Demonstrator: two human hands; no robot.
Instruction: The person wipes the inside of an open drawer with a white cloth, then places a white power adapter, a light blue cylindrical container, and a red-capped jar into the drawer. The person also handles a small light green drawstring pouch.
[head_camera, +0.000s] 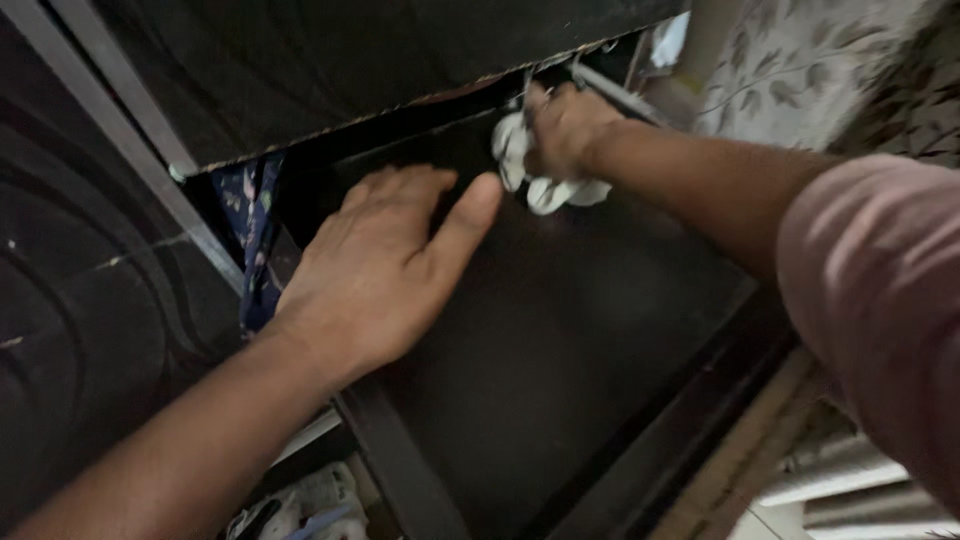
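Note:
My right hand (562, 128) is closed around a crumpled white cloth (530, 180), pressing it on the far corner of a dark, glossy shelf surface (560, 340) under a black slab. My left hand (385, 265) lies flat on the same dark surface nearer to me, fingers spread and thumb pointing toward the cloth. It holds nothing. My right arm wears a pink sleeve (880, 300).
A black panel (330, 60) with a rough edge overhangs the shelf. A dark patterned cabinet face with metal strips (120, 110) stands to the left. Blue patterned fabric (252, 215) hangs beside my left hand. A leaf-print cloth (800, 60) shows at top right, packets (310, 505) below.

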